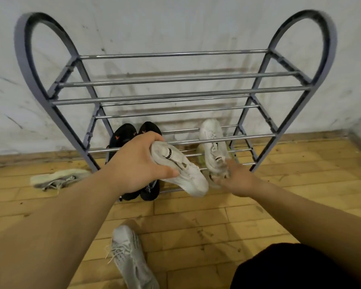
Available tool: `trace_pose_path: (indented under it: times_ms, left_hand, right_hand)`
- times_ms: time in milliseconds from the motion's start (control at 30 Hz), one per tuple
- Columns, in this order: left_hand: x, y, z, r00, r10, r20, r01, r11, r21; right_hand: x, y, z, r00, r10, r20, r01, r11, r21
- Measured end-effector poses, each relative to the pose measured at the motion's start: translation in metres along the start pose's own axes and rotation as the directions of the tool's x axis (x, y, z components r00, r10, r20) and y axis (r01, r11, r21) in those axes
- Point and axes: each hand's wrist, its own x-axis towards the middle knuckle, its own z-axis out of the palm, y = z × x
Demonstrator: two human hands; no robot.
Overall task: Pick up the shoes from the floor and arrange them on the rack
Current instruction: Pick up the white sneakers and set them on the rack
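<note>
A grey metal shoe rack [175,93] with chrome bars stands against the wall. My left hand [138,163] grips a white sneaker [183,174] by its heel, held in the air in front of the lowest shelf. Its twin, a second white sneaker [213,147], lies on the lowest shelf at the right, and my right hand [238,180] touches its heel with fingers spread. A pair of black shoes [133,134] sits on the lowest shelf at the left, partly hidden behind my left hand.
A grey-white sneaker [131,257] lies on the wooden floor near me, and another [56,179] lies on its side left of the rack. The upper shelves carry nothing. My dark-clothed knee [279,268] is at the bottom right.
</note>
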Motion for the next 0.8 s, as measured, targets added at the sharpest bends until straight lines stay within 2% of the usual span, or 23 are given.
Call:
trace_pose_path:
  times_ms: [100,233,300,367,467,567,633,800]
  left_hand:
    - [-0.007,0.016,-0.005,0.999,0.049,0.006,-0.049,0.997,-0.057]
    - [-0.032,0.054,-0.014,0.992,0.119,-0.038,-0.124,0.972,-0.199]
    - [-0.049,0.073,-0.018,0.983,0.166,-0.078,-0.182,0.941,-0.286]
    - [-0.066,0.089,-0.021,0.967,0.212,-0.14,-0.248,0.904,-0.349]
    - [-0.088,0.1,-0.03,0.96,0.231,-0.159,-0.275,0.884,-0.379]
    - [-0.104,0.098,-0.041,0.968,0.247,0.03,-0.211,0.877,-0.432]
    - [-0.113,0.102,-0.044,0.942,0.29,0.171,-0.166,0.841,-0.514]
    - [-0.126,0.124,-0.028,0.846,0.346,0.405,-0.088,0.841,-0.534]
  right_hand:
    - [-0.061,-0.012,-0.036,0.986,-0.061,0.157,0.018,0.965,0.263]
    - [-0.114,-0.026,-0.087,0.963,-0.115,0.242,-0.07,0.764,0.641]
    - [-0.131,-0.032,-0.104,0.971,-0.124,0.206,-0.083,0.631,0.772]
    - [-0.146,-0.039,-0.121,0.989,-0.126,0.082,-0.009,0.496,0.869]
    - [-0.168,-0.052,-0.154,0.984,-0.067,-0.163,0.176,0.413,0.893]
    - [-0.185,-0.066,-0.182,0.948,-0.054,-0.315,0.313,0.346,0.884]
    - [-0.194,-0.078,-0.19,0.924,-0.048,-0.379,0.374,0.319,0.871]
    - [-0.21,-0.108,-0.175,0.896,-0.122,-0.426,0.436,0.418,0.797]
